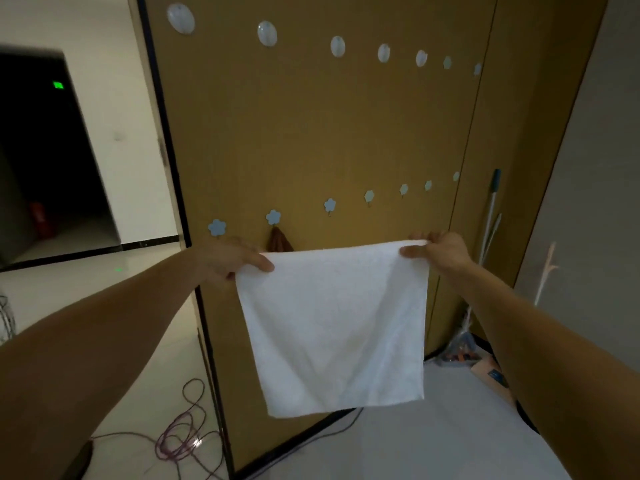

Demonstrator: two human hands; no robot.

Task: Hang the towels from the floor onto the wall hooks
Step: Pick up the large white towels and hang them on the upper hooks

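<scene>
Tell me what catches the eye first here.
A white towel hangs spread at centre, its top corners pinched by the left hand and right hand. Behind, on the wall panel, a brown towel hangs from a flower hook in the lower row.

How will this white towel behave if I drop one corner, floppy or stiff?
Probably floppy: the white towel sags and creases between the left hand and right hand. A freed corner would likely fold down. It seems light: corner pinches hold it.
</scene>
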